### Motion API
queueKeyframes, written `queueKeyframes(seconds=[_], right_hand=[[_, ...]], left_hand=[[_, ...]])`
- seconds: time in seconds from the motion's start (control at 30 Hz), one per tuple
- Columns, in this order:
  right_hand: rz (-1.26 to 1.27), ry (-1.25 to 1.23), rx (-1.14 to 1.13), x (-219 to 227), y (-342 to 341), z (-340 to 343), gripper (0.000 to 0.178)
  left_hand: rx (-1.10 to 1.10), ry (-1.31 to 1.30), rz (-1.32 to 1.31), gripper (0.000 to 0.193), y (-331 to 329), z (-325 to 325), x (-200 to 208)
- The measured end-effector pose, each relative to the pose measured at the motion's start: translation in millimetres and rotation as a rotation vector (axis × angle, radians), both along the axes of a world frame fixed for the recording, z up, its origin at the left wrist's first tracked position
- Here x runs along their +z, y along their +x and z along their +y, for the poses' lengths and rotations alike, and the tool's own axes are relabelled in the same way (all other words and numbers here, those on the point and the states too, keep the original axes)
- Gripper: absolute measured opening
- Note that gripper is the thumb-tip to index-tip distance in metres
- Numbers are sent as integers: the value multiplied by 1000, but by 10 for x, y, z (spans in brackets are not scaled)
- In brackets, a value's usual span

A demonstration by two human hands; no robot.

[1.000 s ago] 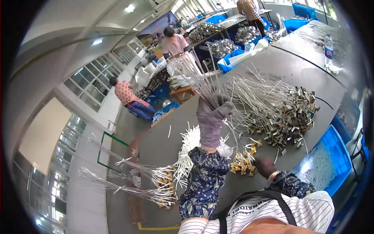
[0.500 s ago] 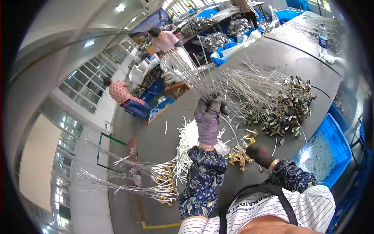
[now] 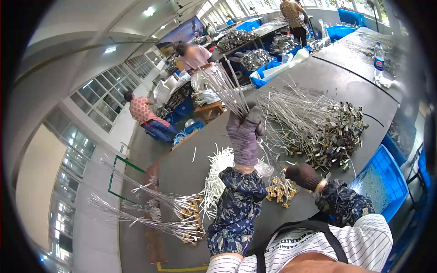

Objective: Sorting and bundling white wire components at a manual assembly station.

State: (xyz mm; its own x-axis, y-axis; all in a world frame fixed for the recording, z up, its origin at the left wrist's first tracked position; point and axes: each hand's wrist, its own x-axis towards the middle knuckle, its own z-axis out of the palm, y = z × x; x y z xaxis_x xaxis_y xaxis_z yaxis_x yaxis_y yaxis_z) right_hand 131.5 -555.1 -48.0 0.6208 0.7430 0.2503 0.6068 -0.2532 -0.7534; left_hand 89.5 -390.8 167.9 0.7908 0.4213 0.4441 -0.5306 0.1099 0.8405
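My left hand (image 3: 245, 136), in a purple-grey knit glove, is raised above the dark table (image 3: 291, 86) and grips a bundle of thin white wires (image 3: 224, 85) that fan upward and away. My right hand (image 3: 302, 176), in a dark glove, rests low on the table beside a small heap of brass-coloured metal clips (image 3: 280, 191); whether it holds any clip is hidden. A big pile of wires with metal end pieces (image 3: 323, 127) lies just beyond the right hand. Loose white ties (image 3: 217, 178) lie to the left of my left forearm.
Tied wire bundles (image 3: 173, 214) lie at the table's near left edge. A blue crate (image 3: 380, 182) stands at my right. A water bottle (image 3: 378, 54) sits on the far right of the table. Other people work at benches behind, among blue bins (image 3: 264, 75).
My left hand with the wire bundle has stayed raised, shifting slightly. My right hand has moved a little left toward the brass clips.
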Motion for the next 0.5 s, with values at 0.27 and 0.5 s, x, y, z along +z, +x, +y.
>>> queueKeyframes(seconds=[0.27, 0.5], right_hand=[[-13, 195, 204, 537, 374, -173, 28], [-952, 749, 270, 3338, 394, 202, 31]], left_hand=[[34, 51, 6, 22, 62, -169, 39], [-10, -7, 167, 21, -141, -379, 133]])
